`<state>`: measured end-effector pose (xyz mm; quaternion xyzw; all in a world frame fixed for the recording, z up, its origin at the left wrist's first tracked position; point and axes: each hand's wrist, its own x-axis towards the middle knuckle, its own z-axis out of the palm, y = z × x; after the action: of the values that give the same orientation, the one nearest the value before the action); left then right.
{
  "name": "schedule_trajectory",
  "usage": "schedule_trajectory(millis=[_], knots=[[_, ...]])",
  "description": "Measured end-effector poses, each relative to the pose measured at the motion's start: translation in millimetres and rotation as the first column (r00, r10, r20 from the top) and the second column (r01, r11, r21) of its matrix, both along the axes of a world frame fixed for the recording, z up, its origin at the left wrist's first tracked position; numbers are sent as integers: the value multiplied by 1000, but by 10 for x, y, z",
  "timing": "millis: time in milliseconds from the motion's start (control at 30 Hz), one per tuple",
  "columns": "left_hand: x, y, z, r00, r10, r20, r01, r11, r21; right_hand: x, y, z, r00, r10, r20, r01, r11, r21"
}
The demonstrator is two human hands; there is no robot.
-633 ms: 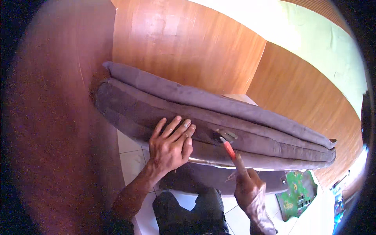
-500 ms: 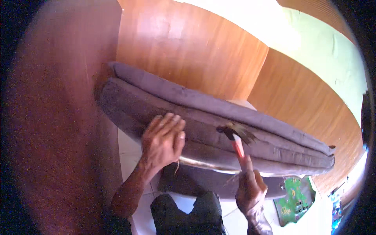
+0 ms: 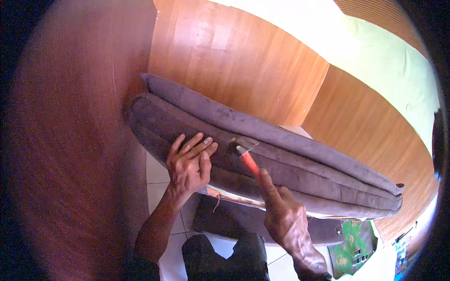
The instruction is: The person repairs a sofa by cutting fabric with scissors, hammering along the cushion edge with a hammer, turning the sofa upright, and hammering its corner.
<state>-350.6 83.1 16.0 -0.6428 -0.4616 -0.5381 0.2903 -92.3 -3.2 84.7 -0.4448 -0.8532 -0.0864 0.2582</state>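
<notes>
Light is strongest toward the upper right, where the wall (image 3: 300, 21) burns out to near white, and the floor (image 3: 389, 248) at lower right is washed out too, while the board (image 3: 79, 140) at left sinks into dim, reddish, speckled grain. A pale glare sits on the panel (image 3: 215, 61), and a shine picks out the right hand (image 3: 287, 215) near the wrist. Fisheye distortion bows the straight edges, black vignetting closes the corners, and the tool (image 3: 249, 162) looks blurred at its head.
</notes>
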Motion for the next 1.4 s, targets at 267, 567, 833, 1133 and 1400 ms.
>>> schedule_trajectory(millis=[267,567,833,1133,1400], knots=[[7,65,-112,998,-38,59,31,994,106,-61,64,-33,996,16,89,-23,996,84],[173,-132,109,998,57,-18,-59,992,-107,568,-192,-152,988,-145,49,149,985,-92],[721,-184,335,986,-98,-136,53,953,-300,1393,-516,-504,837,-400,-374,469,876,115],[1727,-124,578,846,-514,-143,465,842,-275,1732,-565,-276,863,-361,-354,413,907,82],[2020,-157,445,844,-454,-285,327,857,-398,2000,-393,-406,802,-490,-341,520,854,-4]])
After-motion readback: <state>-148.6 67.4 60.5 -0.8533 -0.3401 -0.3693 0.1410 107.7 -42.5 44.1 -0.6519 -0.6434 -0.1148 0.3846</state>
